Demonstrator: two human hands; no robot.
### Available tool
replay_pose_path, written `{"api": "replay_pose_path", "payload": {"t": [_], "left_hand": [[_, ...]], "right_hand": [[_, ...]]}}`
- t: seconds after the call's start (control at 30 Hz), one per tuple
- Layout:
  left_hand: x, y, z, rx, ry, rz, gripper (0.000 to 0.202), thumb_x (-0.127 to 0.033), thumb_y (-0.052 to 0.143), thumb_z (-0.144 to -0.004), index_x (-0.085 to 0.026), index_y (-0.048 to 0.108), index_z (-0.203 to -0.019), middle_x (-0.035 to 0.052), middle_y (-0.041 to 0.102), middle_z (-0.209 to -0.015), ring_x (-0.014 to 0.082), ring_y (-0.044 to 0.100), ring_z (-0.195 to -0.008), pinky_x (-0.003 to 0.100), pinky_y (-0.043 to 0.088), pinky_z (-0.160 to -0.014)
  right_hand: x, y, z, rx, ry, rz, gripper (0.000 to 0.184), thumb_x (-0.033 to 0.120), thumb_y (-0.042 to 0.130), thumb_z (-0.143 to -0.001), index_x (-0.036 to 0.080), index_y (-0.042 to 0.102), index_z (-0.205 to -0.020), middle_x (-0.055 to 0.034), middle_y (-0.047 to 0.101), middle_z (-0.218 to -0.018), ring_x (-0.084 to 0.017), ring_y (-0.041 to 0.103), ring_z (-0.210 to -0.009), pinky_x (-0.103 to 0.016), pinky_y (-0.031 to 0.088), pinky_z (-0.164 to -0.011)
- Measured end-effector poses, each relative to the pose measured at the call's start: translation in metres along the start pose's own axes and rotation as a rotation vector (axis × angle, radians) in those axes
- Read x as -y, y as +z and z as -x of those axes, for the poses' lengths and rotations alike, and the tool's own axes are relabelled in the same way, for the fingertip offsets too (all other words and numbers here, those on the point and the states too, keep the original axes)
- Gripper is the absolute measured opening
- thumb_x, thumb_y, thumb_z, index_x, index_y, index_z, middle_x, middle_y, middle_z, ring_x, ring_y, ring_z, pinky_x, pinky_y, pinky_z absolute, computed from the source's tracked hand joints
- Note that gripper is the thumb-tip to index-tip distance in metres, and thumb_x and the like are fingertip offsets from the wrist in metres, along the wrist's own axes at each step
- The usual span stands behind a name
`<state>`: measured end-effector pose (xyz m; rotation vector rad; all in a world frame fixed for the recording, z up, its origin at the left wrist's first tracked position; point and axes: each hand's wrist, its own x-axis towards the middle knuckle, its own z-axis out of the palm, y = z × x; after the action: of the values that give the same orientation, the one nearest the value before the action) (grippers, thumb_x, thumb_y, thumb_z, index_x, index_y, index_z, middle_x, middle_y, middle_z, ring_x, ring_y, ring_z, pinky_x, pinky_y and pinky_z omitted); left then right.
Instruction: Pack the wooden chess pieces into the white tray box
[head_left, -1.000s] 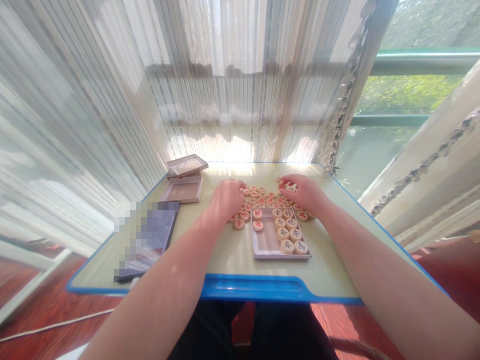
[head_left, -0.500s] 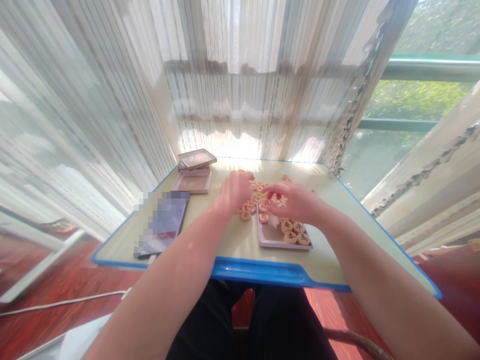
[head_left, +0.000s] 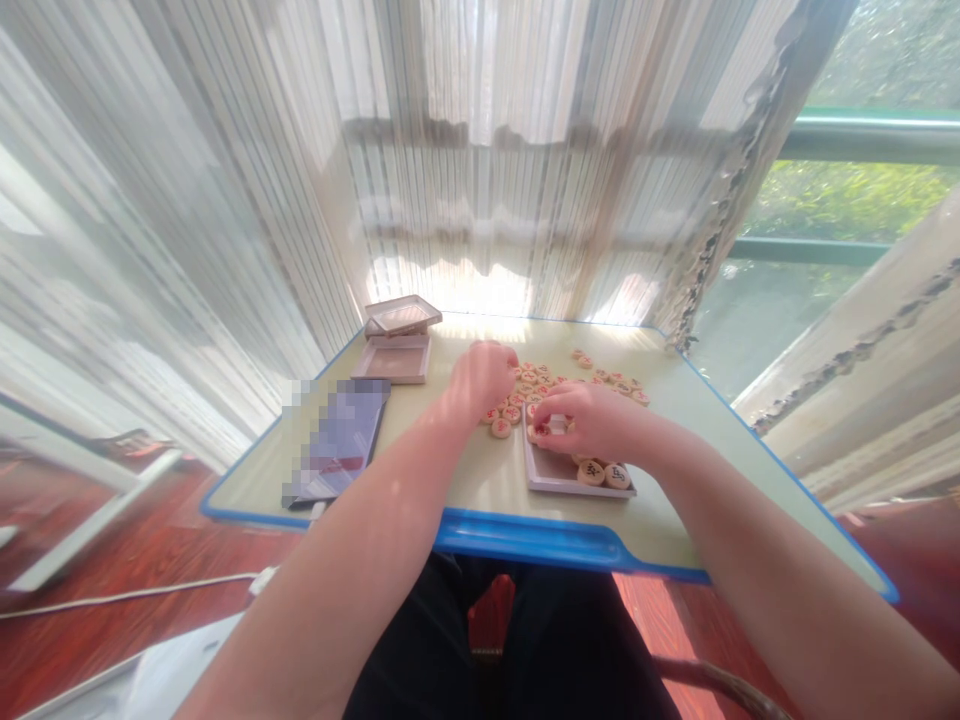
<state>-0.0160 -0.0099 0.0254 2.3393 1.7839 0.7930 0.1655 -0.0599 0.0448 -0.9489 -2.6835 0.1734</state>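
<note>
Round wooden Chinese chess pieces [head_left: 512, 413] with red and dark characters lie in a loose spread on the table. At the spread's left edge, my left hand [head_left: 484, 380] is closed with its fingers curled down; what they hold, if anything, is hidden. My right hand [head_left: 591, 420] reaches over a shallow open box [head_left: 551, 470], thumb and fingertips closed on a Chinese chess piece [head_left: 533, 434] by the box's left wall. Black-marked pieces [head_left: 591, 472] lie in the box's near right corner. The hand covers the box's far part.
A second shallow box [head_left: 392, 362] stands at the back left, with stacked box parts [head_left: 403, 315] behind it. A dark tablet-like slab [head_left: 345, 440], partly pixelated, lies at the left. The pale table [head_left: 712, 480] has a blue rim; sheer curtains [head_left: 480, 180] hang beyond.
My right hand has lowered into the box, its fingers closing at a piece by the left wall. My left hand stays curled beside the spread. The whole view has shifted slightly.
</note>
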Motion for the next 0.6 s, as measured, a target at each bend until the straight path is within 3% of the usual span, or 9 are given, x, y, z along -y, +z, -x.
{"api": "replay_pose_path", "payload": {"t": [0.3,0.6], "left_hand": [[-0.0040,-0.0030,0.0010,0.017,0.015,-0.063,0.032,-0.018,0.043,-0.080,-0.025,0.072,-0.090,0.0030,0.068,-0.098,0.0198,0.059,-0.098,0.030,0.047,-0.094],[-0.0052,-0.0031,0.0006,0.016,-0.004,-0.019,0.025,-0.020,0.047,-0.081,-0.024,0.072,-0.086,0.0047,0.068,-0.096,0.0224,0.059,-0.099,0.033,0.046,-0.095]], "right_hand": [[-0.0013,0.0005,-0.0015,0.014,-0.009,-0.006,0.013,0.029,0.061,-0.079,0.023,0.071,-0.082,-0.0035,0.065,-0.080,-0.015,0.057,-0.070,-0.026,0.041,-0.062],[-0.0020,0.0017,-0.0020,0.029,0.020,0.004,0.012,0.030,0.063,-0.078,0.024,0.072,-0.084,-0.0028,0.064,-0.079,-0.015,0.057,-0.070,-0.025,0.040,-0.062]]}}
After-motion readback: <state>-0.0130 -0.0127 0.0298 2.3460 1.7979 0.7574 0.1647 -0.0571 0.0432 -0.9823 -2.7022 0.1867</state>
